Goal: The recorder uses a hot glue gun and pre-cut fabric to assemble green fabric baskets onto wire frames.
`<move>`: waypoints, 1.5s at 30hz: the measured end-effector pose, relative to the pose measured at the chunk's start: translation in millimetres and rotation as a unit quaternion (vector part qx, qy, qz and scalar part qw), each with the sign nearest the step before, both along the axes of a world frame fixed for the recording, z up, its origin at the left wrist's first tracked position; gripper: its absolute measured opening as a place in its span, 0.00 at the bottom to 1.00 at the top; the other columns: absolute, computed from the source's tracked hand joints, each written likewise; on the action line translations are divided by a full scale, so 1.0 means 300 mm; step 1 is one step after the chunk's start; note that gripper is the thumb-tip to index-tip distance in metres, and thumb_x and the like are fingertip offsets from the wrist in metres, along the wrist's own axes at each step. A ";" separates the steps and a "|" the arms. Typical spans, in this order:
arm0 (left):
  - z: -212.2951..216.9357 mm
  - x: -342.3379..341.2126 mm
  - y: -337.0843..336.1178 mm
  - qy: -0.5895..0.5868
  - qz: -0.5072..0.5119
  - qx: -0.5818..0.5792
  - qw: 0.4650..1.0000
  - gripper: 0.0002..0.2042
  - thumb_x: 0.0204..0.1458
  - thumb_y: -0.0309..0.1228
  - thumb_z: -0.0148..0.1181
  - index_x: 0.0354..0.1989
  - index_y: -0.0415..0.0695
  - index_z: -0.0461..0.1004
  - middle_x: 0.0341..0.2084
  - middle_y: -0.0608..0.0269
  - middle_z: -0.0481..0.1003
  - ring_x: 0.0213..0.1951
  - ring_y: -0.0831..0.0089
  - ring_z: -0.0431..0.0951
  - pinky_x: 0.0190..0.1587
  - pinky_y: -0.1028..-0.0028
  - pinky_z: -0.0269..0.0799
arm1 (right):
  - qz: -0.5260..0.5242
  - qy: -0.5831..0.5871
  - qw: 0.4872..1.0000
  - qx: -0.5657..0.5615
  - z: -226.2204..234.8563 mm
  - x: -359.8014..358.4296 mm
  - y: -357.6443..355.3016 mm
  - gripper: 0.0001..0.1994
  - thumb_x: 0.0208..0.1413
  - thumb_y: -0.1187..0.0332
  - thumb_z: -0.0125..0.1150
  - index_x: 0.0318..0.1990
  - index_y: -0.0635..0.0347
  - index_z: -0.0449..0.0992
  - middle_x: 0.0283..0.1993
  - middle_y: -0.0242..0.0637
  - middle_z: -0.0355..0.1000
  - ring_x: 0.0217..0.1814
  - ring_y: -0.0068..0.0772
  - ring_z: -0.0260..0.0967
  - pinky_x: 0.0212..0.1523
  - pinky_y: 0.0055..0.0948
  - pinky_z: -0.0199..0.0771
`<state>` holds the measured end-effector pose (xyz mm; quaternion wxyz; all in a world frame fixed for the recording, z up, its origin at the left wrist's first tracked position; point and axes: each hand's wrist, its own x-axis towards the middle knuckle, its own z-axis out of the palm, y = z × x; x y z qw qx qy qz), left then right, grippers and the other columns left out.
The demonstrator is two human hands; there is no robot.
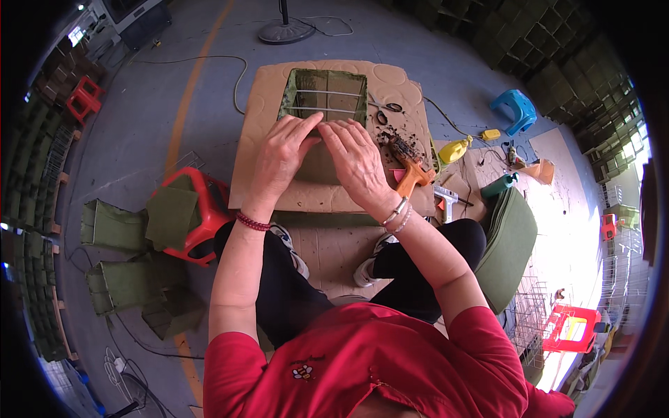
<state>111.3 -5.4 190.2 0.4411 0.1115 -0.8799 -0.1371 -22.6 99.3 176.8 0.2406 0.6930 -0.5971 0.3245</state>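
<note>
A green fabric box [325, 94] with a wire frame inside lies on a brown cardboard sheet [258, 125] in front of me. My left hand [282, 150] presses flat on the near rim of the box, fingers spread. My right hand [357, 157] presses beside it on the same rim, and the fingertips of both hands almost meet. An orange glue gun [411, 174] lies on the cardboard just right of my right hand. Black scissors [387, 110] rest by the box's right side.
A red stool [205, 216] with green fabric on it stands at my left, with finished green boxes [115, 226] beyond. A stack of green felt sheets [512, 240] lies at my right. A yellow bottle [454, 150], a blue stool [516, 108] and a fan base [286, 31] lie farther off.
</note>
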 end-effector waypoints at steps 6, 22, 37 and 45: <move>-0.004 -0.005 -0.048 -0.033 -0.052 0.044 0.997 0.21 0.42 0.18 0.66 0.49 0.43 0.77 0.33 0.60 0.79 0.38 0.62 0.79 0.42 0.68 0.75 | 0.011 -0.049 0.998 0.047 0.027 -0.014 -0.012 0.13 0.45 0.76 0.55 0.41 0.65 0.70 0.32 0.42 0.70 0.37 0.42 0.69 0.43 0.38 0.69; -0.138 0.058 -0.152 0.156 -0.062 0.496 0.852 0.37 0.65 0.58 0.31 0.68 0.34 0.55 0.68 0.48 0.56 0.70 0.60 0.54 0.70 0.62 0.47 | -0.003 -0.028 0.998 0.060 -0.007 0.049 -0.100 0.15 0.45 0.75 0.56 0.44 0.61 0.72 0.39 0.39 0.74 0.40 0.39 0.73 0.43 0.36 0.71; -0.095 -0.061 -0.036 0.144 -0.018 0.387 0.911 0.29 0.67 0.41 0.43 0.70 0.35 0.50 0.67 0.47 0.56 0.69 0.59 0.55 0.68 0.67 0.51 | -0.046 -0.192 0.979 0.044 0.153 -0.182 -0.191 0.14 0.56 0.76 0.52 0.49 0.63 0.76 0.42 0.50 0.75 0.42 0.52 0.75 0.43 0.42 0.74; -0.104 -0.061 -0.036 0.118 -0.011 0.386 0.915 0.28 0.66 0.42 0.42 0.70 0.37 0.51 0.67 0.47 0.57 0.68 0.59 0.56 0.67 0.67 0.52 | 0.013 -0.121 0.955 0.271 0.111 -0.420 -0.389 0.13 0.60 0.61 0.56 0.37 0.61 0.80 0.34 0.52 0.76 0.41 0.55 0.73 0.44 0.46 0.72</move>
